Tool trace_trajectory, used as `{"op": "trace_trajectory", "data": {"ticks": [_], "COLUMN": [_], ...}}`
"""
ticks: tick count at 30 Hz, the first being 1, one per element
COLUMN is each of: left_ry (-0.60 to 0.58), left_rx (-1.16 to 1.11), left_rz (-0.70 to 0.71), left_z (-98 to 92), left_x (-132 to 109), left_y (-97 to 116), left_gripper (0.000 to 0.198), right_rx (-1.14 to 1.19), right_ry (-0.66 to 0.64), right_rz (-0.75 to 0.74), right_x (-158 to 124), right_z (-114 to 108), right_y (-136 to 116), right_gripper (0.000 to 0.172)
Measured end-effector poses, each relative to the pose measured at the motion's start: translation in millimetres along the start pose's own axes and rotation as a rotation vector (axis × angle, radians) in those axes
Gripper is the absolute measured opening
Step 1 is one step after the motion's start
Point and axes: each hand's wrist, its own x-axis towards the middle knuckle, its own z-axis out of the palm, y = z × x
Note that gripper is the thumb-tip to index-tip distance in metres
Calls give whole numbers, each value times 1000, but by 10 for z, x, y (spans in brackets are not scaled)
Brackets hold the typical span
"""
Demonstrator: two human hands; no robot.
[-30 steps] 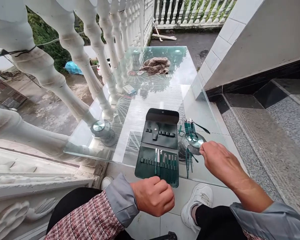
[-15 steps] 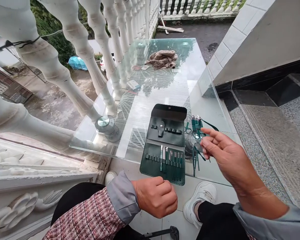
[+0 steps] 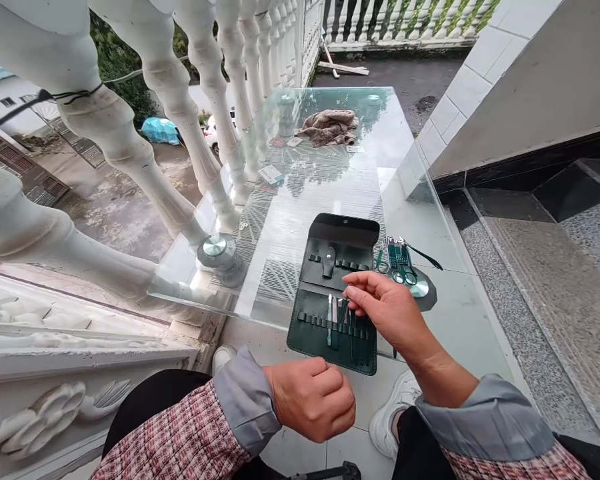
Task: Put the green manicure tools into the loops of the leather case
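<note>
Glass table point(image 3: 330, 190) bears the case point(image 3: 313, 277) beneath the right hand point(image 3: 393, 310), half-curled, grip unclear; the left hand point(image 3: 311, 399), loosely fisted, contents hidden, could steady the case just ahead.

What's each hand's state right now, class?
Left hand: curled closed; anything inside is hidden.
Right hand: partly curled over the manicure case; whether it holds anything cannot be told.

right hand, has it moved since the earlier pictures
Yes. Against the glass table, the right hand has moved left, from right of the open green case to over it.
</note>
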Motion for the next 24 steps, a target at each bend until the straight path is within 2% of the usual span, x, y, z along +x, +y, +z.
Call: {"op": "trace_trajectory", "data": {"ticks": [4,8,10,11,14,20,24], "left_ry": [-13,-8,-14,-13,4,18,41], "left_rx": [3,15,21,20,10,-22,-47], "left_rz": [-9,-10,-10,-12,-7,15,31], "left_z": [-20,-42,-49,-49,-34,54,137], "left_x": [-28,-26,-14,-7,21,115,169], "left_y": [-11,-18,-22,-24,-29,-9,17], "left_gripper": [13,13,13,13,13,12,11], "right_rx": [4,31,153,200,279,250,193], "right_ry": [13,86,313,385,512,537,463], "right_rz": [-18,-37,-119,-138,-161,-138,-110], "right_x": [54,125,160,172,171,86,58], "right_z": [32,-242,-451,-552,-785,-917,-867], "right_y": [-43,-168,-230,-251,-260,-138,-79], "right_gripper": [34,26,22,21,21,25,25]}}
